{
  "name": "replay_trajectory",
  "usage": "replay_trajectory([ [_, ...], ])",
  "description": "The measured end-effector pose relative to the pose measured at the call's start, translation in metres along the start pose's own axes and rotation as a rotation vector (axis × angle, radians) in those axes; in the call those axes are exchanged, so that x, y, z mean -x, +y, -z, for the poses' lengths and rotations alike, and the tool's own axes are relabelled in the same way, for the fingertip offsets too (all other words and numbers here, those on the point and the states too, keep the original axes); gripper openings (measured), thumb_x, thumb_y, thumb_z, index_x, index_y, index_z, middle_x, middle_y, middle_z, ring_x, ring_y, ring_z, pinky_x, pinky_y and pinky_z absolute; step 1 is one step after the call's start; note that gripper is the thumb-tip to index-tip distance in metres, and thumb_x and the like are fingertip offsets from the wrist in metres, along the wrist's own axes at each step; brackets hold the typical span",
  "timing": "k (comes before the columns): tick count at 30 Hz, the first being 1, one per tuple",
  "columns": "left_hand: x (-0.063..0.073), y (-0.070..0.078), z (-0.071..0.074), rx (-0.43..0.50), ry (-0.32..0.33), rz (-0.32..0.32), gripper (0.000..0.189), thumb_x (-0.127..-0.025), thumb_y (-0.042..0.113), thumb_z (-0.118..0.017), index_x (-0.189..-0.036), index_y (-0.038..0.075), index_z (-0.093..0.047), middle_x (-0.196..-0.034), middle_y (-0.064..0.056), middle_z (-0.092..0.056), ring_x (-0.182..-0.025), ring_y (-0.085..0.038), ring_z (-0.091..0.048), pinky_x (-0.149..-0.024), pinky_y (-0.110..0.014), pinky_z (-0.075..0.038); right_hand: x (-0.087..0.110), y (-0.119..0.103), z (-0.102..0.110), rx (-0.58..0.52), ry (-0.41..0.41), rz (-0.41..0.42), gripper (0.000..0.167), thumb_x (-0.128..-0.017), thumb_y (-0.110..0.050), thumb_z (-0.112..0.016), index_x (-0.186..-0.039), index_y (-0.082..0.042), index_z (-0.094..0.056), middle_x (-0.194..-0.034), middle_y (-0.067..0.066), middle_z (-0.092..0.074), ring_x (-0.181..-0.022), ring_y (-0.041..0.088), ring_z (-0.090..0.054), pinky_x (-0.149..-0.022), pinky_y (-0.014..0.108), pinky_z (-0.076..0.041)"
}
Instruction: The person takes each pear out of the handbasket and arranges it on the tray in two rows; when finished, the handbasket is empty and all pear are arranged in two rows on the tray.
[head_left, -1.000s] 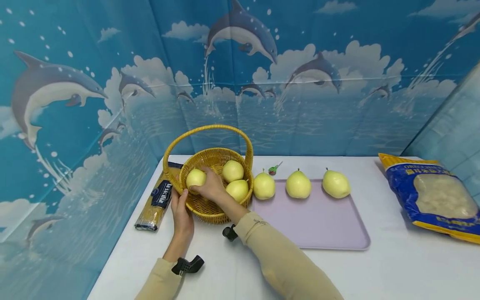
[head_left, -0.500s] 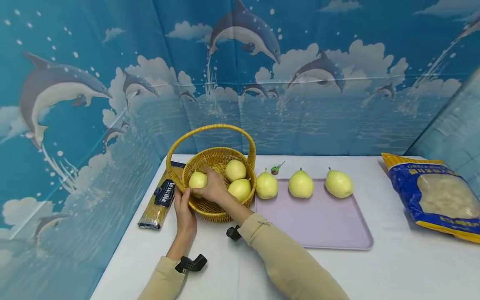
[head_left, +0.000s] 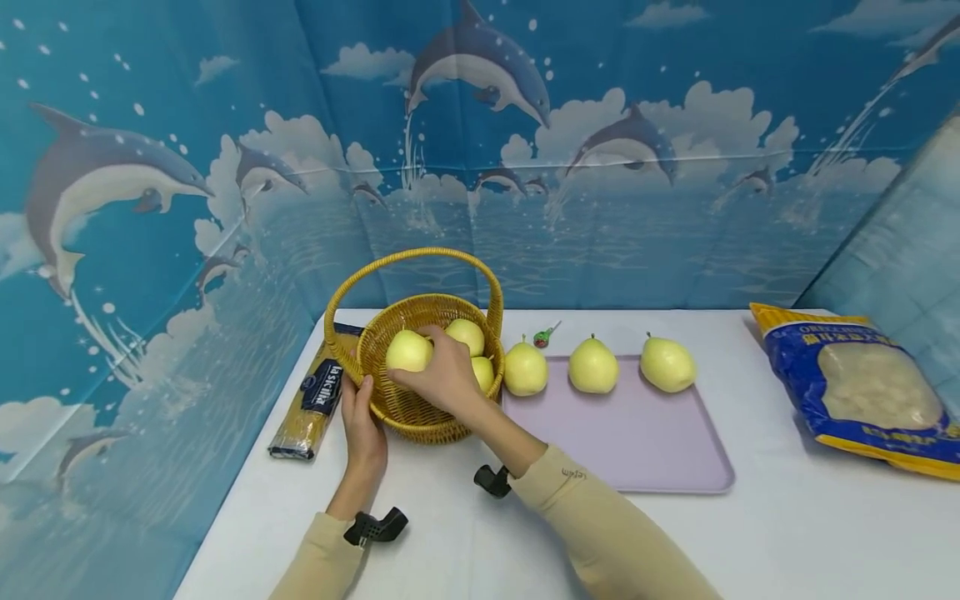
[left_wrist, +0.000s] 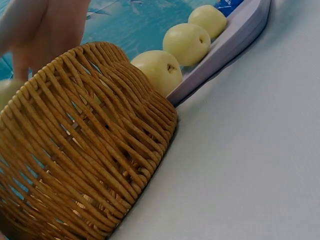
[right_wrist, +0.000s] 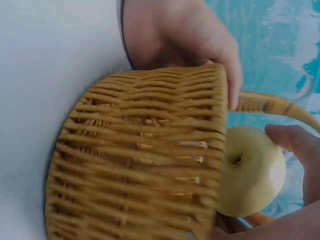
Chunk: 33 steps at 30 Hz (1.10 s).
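My right hand (head_left: 444, 375) grips a yellow-green pear (head_left: 408, 351) by its sides, inside the wicker basket (head_left: 420, 432) near its rim. In the right wrist view that pear (right_wrist: 252, 170) sits at rim height between thumb and fingers. Two other pears, one of them the rear pear (head_left: 465, 336), lie in the basket's right side, partly hidden by my right hand. At the basket's left rim my left hand (head_left: 365, 432) holds on, its thumb (right_wrist: 233, 82) over the edge. The basket's arched handle (head_left: 416, 252) stands upright.
A lilac tray (head_left: 622, 450) is right of the basket, with three pears (head_left: 593, 367) along its back edge. Behind it lies a lollipop (head_left: 546, 335). A pasta pack (head_left: 306, 412) lies left of the basket; a blue-yellow food bag (head_left: 862, 387) is far right.
My right hand has raised the pear from the basket's left side and shifted it slightly right. My left hand keeps its place on the rim.
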<state>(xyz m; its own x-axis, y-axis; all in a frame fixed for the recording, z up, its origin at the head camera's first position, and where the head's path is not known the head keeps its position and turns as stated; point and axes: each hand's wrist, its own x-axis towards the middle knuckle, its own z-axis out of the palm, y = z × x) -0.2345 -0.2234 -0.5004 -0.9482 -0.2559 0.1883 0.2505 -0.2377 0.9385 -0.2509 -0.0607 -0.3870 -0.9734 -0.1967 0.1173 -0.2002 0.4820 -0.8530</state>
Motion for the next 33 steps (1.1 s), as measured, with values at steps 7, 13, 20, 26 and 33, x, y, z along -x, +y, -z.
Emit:
replay_trajectory([
  [7,0.0,0.0,0.0,-0.011,0.001,0.004,0.059,-0.114,0.022,-0.039,-0.169,0.029,-0.019,-0.169,0.002,-0.03,-0.158,-0.026,-0.031,-0.132,-0.043,-0.026,0.032,-0.001,0.03,0.022,0.055,0.029,0.075,-0.08,-0.041,-0.088,-0.144,-0.015,-0.059,-0.134,0.01,-0.068,-0.121,0.038,-0.06,-0.091,0.053,-0.055],
  [13,0.002,0.001,0.0,0.006,-0.005,-0.011,0.058,-0.114,0.022,-0.04,-0.169,0.029,-0.021,-0.169,-0.001,-0.03,-0.157,-0.03,-0.032,-0.131,-0.044,-0.027,0.06,0.007,0.052,0.021,0.069,0.032,0.072,-0.076,-0.042,-0.091,-0.138,-0.019,-0.062,-0.128,0.004,-0.07,-0.113,0.029,-0.065,-0.087,0.047,-0.058],
  [20,0.003,0.001,0.0,0.038,0.007,0.004,0.061,-0.114,0.022,-0.04,-0.17,0.029,-0.018,-0.17,-0.002,-0.027,-0.157,-0.032,-0.03,-0.131,-0.044,-0.026,0.089,0.03,0.069,0.027,0.082,0.021,0.074,-0.076,-0.041,-0.092,-0.138,-0.017,-0.062,-0.129,0.001,-0.07,-0.112,0.023,-0.065,-0.088,0.045,-0.059],
  [26,0.003,0.002,0.0,0.057,0.004,0.001,0.059,-0.114,0.02,-0.04,-0.168,0.033,-0.021,-0.17,-0.004,-0.027,-0.157,-0.033,-0.03,-0.131,-0.045,-0.025,0.11,0.044,0.082,0.019,0.107,0.073,0.074,-0.076,-0.037,-0.093,-0.139,-0.017,-0.06,-0.129,-0.001,-0.07,-0.117,0.016,-0.066,-0.092,0.041,-0.061],
  [33,0.001,0.002,-0.002,0.071,-0.004,0.002,0.059,-0.114,0.02,-0.041,-0.169,0.029,-0.021,-0.169,-0.007,-0.028,-0.156,-0.033,-0.031,-0.131,-0.046,-0.026,0.126,0.064,0.091,0.106,0.109,-0.017,0.073,-0.077,-0.037,-0.09,-0.139,-0.017,-0.059,-0.124,0.003,-0.072,-0.114,0.018,-0.067,-0.095,0.044,-0.058],
])
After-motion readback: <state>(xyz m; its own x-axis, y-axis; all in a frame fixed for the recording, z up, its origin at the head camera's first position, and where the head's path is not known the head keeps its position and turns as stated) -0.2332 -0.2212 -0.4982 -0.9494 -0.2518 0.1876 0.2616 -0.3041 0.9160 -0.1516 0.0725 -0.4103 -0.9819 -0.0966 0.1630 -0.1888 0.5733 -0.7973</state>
